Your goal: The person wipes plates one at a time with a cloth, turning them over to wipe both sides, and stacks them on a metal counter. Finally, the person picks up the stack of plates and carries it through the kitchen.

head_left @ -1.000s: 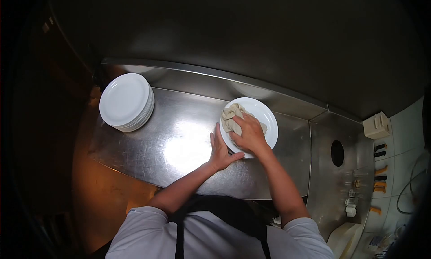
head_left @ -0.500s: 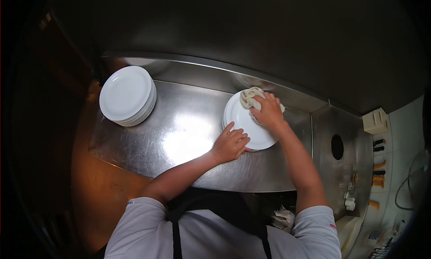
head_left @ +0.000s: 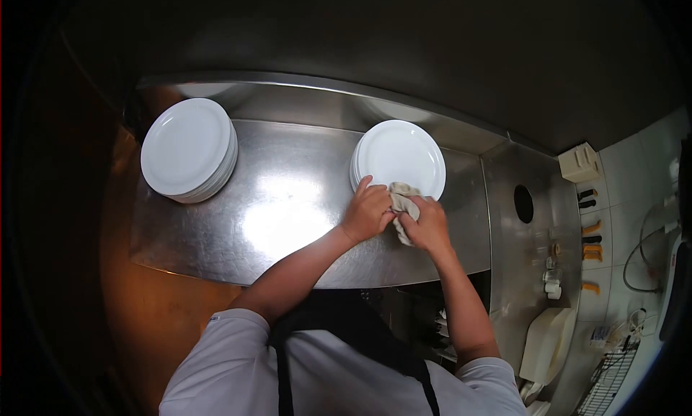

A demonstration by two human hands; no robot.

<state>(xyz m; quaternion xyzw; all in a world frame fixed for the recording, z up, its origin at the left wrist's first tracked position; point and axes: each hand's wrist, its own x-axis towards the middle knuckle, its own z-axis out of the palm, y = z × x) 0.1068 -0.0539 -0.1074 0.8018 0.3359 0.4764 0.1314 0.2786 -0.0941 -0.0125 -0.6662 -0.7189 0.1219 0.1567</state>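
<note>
A stack of white plates (head_left: 401, 155) stands on the right part of the steel counter (head_left: 288, 261). At its near edge, my right hand (head_left: 427, 223) is closed on a crumpled beige cloth (head_left: 405, 203). Just left of it, my left hand (head_left: 367, 210) meets the cloth at the near-left rim, with its thumb along the plates; the fingers are bent, and whether they pinch the cloth or the rim is hard to tell. A second stack of white plates (head_left: 186, 148) stands at the counter's left end, away from both hands.
A raised steel ledge (head_left: 303, 81) runs along the counter's back. To the right are a steel surface with a round dark hole (head_left: 523, 204), small jars (head_left: 553, 282), a beige box (head_left: 579, 162), and several knives with orange or black handles (head_left: 592, 251) by the tiled wall.
My right hand has come down from the plate's far right side to the near edge, bringing the cloth beside my left hand. The view has shifted slightly.
</note>
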